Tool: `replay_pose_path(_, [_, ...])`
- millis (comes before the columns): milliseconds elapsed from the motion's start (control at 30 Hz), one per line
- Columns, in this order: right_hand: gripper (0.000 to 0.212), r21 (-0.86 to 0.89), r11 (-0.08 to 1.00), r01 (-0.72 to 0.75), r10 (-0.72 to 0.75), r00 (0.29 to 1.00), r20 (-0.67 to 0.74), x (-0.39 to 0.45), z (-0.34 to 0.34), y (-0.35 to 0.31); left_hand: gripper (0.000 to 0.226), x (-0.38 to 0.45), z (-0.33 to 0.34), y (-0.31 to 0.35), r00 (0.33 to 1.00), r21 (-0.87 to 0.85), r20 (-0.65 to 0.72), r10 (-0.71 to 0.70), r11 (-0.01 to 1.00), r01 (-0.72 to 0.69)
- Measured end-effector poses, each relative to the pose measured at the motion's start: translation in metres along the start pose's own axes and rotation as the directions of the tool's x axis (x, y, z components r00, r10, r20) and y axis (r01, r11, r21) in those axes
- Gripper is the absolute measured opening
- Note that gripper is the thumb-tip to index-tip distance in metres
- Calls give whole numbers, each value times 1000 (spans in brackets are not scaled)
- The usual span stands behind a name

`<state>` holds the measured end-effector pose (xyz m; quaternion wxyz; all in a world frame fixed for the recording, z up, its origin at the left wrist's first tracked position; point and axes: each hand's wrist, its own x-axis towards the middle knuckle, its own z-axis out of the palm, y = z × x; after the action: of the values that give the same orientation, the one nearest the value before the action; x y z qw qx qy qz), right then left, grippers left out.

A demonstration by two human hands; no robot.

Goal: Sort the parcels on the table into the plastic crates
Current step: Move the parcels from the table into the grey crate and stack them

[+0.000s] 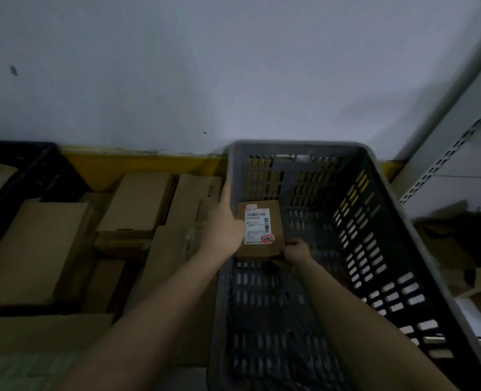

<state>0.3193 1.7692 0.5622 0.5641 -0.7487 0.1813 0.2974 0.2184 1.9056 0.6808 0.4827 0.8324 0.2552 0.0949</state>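
A small brown parcel (270,218) with a white shipping label and a red sticker is inside the grey slotted plastic crate (397,221), near its left wall. My right hand (294,253) pinches the parcel's near right corner. My left hand (223,221) lies flat against the parcel's left side, fingers straight and pointing away along the crate's left wall. The crate holds nothing else that I can see.
Several cardboard boxes (137,201) cover the table left of the crate. A dark crate (36,165) with cardboard in it stands at the far left. A yellow strip runs along the wall. A perforated metal shelf post (453,148) and more cardboard stand at the right.
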Motion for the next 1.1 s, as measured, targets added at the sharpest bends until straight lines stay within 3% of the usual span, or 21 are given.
replay_pose_path(167, [28,-228,973,20,-46,993,-108,20,13,19,92,-2,0,3,997,104,1,-80,991,80])
replay_pose_path(300, [28,-280,960,20,-60,989,-135,30,15,26,94,-3,0,4,997,110,-4,-76,991,76])
replay_pose_path(633, [27,-493,868,63,-100,994,-50,32,12,25,91,0,0,5,997,103,-14,-82,991,83])
replay_pose_path(867, [59,-695,701,162,-152,985,77,9,-4,9,88,-4,-1,7,997,113,-24,-80,990,82])
replay_pose_path(1100, [37,-704,613,358,-298,930,214,-31,-22,-31,83,-14,-5,14,994,216,-106,6,976,17])
